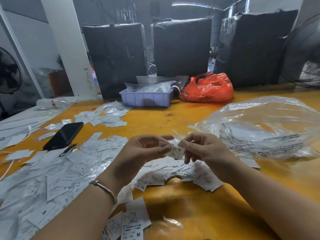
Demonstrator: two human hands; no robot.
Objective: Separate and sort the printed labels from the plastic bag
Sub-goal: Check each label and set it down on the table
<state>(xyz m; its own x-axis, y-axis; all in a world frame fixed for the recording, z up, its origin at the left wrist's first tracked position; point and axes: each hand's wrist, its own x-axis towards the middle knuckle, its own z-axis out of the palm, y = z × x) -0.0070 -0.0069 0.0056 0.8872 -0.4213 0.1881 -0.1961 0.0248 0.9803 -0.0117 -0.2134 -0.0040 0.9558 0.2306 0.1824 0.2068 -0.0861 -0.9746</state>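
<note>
A person's left hand [147, 149] and right hand [202, 149] together pinched a small "XS" label [176, 152] above a yellow table [173, 116], w/ loose printed labels [57, 172] heaped at left and below. A clear plastic bag [263, 129] lay at right, near a black phone [64, 135].

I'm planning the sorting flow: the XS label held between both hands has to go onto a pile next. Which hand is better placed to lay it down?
Probably the left hand: its thumb pinches the XS label, and most label piles lie on its side. The right hand holds the small clear sleeve.
</note>
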